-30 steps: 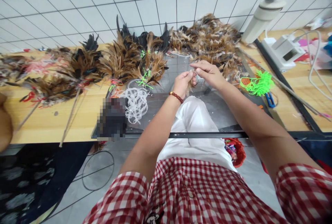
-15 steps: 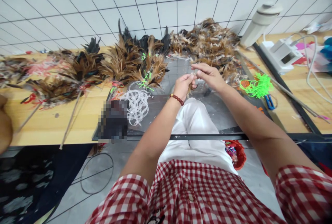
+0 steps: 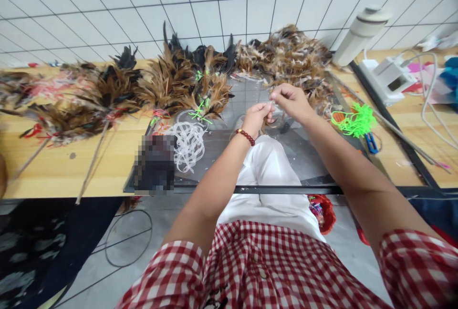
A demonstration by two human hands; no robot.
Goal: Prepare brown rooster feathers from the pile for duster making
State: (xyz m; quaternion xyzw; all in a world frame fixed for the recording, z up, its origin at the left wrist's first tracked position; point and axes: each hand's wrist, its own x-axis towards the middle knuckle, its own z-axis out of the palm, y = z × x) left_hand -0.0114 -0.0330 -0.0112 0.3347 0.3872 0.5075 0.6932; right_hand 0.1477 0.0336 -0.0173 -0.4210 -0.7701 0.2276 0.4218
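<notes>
Both my hands meet above the dark glass-like tabletop [image 3: 222, 151]. My left hand [image 3: 258, 118], with a bead bracelet at the wrist, is closed on what look like brown feathers [image 3: 264, 128], mostly hidden by the fingers. Close beside its thumb, my right hand [image 3: 291, 101] has thumb and forefinger pinched together. Whatever lies in that pinch is too small to make out. Behind my hands spreads a heap of loose brown feathers [image 3: 296, 56]. To the left stand feather bunches [image 3: 214, 92] tied with green string, next to a tangle of white plastic strip [image 3: 188, 142].
On the right lie a bundle of bright green string [image 3: 356, 119], a blue tool [image 3: 371, 143] and thin sticks [image 3: 404, 137]. A white bottle [image 3: 363, 35] and a power strip with chargers [image 3: 390, 77] stand behind. Feather bunches on sticks [image 3: 93, 161] cover the left.
My right hand's fingers, stretched out before, have curled into a pinch and lifted slightly off my left thumb. My left hand has shifted a little right. The view has moved slightly.
</notes>
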